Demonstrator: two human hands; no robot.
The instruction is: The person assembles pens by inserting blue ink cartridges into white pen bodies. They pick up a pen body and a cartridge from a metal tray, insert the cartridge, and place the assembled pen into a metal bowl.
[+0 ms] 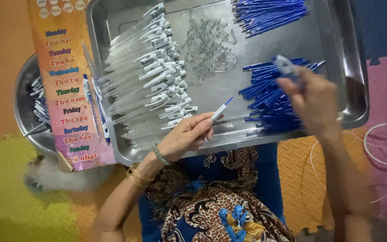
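clearly everything is sorted so each part sits within easy reach: a big steel tray (350,89) rests across the person's lap, with clear pen barrels with white clips (153,76) fanned in a row along its left side, a loose scatter of small metal springs (204,42) in the middle, and blue refills (269,101) heaped on the right, with a second bundle of blue refills (267,15) at the far edge. the left hand (187,136) hovers over the tray's near rim, its fingers pressed together around a half-built pen (220,110), pinched near its lower end so the tip angles up and to the right, free for work. that pen is slim, white along the body with a short blue point. the right hand (314,101) is lifted above the nearer refill heap and blurred; its fingers seem closed on a small blue and white piece (285,65), though what it is i cannot tell. a round metal bowl (23,107) of more pen parts sits left of the tray, half covered by a colourful printed card (70,85).
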